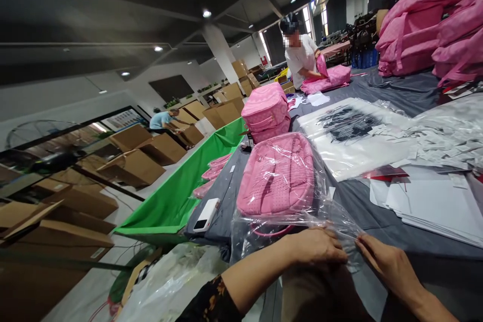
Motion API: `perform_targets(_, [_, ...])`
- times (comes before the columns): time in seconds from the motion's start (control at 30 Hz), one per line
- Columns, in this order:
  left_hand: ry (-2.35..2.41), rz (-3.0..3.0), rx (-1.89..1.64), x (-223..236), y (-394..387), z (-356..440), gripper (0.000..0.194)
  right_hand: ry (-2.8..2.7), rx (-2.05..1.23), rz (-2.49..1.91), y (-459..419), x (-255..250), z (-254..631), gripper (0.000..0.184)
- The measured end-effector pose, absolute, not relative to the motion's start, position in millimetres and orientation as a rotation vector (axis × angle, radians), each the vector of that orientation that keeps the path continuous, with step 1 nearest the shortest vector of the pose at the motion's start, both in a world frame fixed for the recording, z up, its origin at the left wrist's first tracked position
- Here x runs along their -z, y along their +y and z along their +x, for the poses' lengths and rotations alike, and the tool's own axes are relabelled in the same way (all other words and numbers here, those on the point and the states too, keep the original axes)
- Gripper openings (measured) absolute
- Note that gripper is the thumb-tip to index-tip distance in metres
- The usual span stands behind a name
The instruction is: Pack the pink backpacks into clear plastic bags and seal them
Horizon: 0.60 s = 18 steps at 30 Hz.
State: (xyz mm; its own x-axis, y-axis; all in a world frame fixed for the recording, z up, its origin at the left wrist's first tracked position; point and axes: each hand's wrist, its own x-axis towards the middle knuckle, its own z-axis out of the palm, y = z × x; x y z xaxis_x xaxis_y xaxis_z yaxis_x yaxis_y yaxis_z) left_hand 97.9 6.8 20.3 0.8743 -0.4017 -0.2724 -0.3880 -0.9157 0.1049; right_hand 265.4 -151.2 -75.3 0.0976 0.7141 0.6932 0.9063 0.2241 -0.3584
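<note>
A pink backpack point(277, 176) lies on the dark cloth of the table inside a clear plastic bag point(249, 226), its handle loop towards me. My left hand point(319, 247) is closed on the near edge of the bag, with its fingertips partly hidden. Just to the right, my right hand point(387, 264) pinches the bag's right corner between thumb and fingers, and the film is stretched between the two hands. Behind the bagged backpack stands another pink backpack point(266, 110), upright. A white phone-like device point(207, 215) rests at the table's left edge.
Left of the table is a green-lined bin point(169, 201) with several pink bagged items. White sheets point(433, 206), flat plastic bags point(350, 131) and paper tags point(441, 143) cover the right side. Stacked pink backpacks point(411, 30) rise behind. Two people work farther off, among cardboard boxes point(132, 156).
</note>
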Motion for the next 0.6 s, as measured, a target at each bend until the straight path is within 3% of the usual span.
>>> perform_targets(0.37, [-0.524, 3.275, 0.018, -9.2, -5.9, 117.6, 0.023, -1.584, 0.353, -1.415, -166.7, 58.0, 253.4, 0.019])
perform_targets(0.5, [-0.354, 3.315, -0.017, -6.0, -2.9, 127.9, 0.023, -1.71, 0.399, -1.373, -177.0, 63.0, 250.6, 0.028])
perform_targets(0.6, [-0.493, 3.31, 0.072, -8.7, -8.7, 130.9, 0.013, -1.82, 0.46, -1.261, -186.3, 60.2, 258.3, 0.031])
